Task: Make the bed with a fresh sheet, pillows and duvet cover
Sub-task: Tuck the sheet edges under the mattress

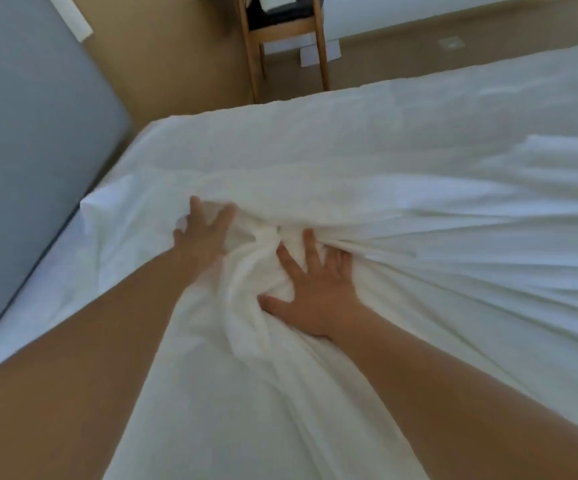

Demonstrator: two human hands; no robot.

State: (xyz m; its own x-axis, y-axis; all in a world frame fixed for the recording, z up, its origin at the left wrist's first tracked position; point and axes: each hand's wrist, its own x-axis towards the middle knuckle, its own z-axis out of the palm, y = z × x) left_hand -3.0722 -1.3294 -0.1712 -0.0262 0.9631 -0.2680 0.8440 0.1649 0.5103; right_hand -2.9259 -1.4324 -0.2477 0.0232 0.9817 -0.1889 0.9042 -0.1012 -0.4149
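Smoothing sheet (453, 258): bunched near bed (31, 306) edge — unfinished.
Hands: left hand (204, 233), right hand (315, 292) flat, fingers spread.
Pending: pillows, duvet cover.

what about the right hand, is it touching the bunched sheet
Touching: head view shows the right hand spread flat on the bunched sheet, fingers pressing into its folds.

No legible text anywhere.

There were two bare hands: one left hand (204, 233) and one right hand (315, 294). There was one big white cloth sheet (436, 244), one brown wooden chair (322, 57) at twelve o'clock, and one flat grey board (24, 140) at nine o'clock.
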